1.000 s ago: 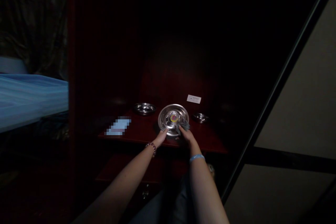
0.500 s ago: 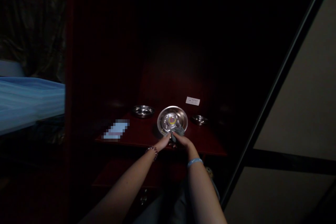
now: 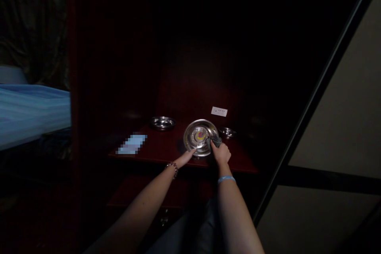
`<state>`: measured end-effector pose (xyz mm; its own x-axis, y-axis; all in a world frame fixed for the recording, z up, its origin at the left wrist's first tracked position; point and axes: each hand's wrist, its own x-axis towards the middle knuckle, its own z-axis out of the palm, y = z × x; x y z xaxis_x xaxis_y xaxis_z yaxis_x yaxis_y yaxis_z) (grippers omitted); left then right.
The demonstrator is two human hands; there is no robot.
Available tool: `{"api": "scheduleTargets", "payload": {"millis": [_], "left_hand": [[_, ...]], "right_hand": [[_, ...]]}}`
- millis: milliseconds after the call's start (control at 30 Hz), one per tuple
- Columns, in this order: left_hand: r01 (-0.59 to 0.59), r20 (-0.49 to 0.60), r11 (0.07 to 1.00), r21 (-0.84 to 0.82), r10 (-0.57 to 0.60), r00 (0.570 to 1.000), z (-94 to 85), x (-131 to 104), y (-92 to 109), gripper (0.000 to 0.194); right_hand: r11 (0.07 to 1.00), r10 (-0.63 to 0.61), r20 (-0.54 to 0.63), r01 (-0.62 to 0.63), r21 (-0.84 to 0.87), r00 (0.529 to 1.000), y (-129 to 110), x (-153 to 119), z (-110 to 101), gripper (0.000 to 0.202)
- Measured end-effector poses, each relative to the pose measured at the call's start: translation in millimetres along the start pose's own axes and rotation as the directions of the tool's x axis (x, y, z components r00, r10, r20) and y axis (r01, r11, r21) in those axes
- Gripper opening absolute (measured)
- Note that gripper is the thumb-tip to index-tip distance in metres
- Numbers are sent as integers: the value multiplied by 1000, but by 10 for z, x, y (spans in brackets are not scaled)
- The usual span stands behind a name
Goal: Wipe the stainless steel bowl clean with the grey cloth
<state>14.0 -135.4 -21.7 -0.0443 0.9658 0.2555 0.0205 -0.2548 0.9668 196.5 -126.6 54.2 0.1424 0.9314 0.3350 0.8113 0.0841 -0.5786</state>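
A shiny metal basin [image 3: 193, 137] with a coloured sticker on its bottom is tilted up with its inside towards me, above the dark red shelf [image 3: 166, 152]. My left hand [image 3: 187, 158] grips its lower rim, thumb on the inside and the other fingers hidden beneath. Closed around a grey cloth [image 3: 217, 140], my right hand [image 3: 222, 153] is at the basin's right side, where the cloth touches the rim. Two smaller metal bowls stand on the shelf behind: one bowl [image 3: 162, 123] to the left, another bowl [image 3: 228, 133] to the right.
A blurred-out pale flat object [image 3: 131, 145] lies at the shelf's left front. On the back wall is a white socket plate [image 3: 219, 111]. A lower shelf [image 3: 133, 196] runs beneath. Light blue bedding [image 3: 35, 113] shows at far left, a sliding door frame [image 3: 309, 111] at right.
My right hand with the cloth has moved right and slightly up, from the basin's lower rim to its right side. The basin has shifted slightly right, still in my left hand.
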Motion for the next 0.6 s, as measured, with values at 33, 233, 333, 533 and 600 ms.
{"api": "scheduleTargets", "payload": {"millis": [33,233,333,533,600], "left_hand": [[13,-6,1000,-2,-13,1000,5,-13,29,42],[-57,-29,997,-56,56,998,26,-50,74,53],[-73,-38,994,-78,70,997,-9,-1,13,55],[-5,-72,996,-93,-2,997,-44,17,-14,55],[-37,-58,994,-100,31,998,-24,-17,21,58]], "right_hand": [[1000,-27,-21,27,-7,999,-6,-12,-19,64],[997,-76,-23,75,-28,997,72,-24,-120,60],[998,-65,37,65,5,997,88,-25,-123,61],[991,-65,107,51,123,992,1,-38,-86,61],[989,-52,126,34,142,991,-31,-41,-38,59]]}}
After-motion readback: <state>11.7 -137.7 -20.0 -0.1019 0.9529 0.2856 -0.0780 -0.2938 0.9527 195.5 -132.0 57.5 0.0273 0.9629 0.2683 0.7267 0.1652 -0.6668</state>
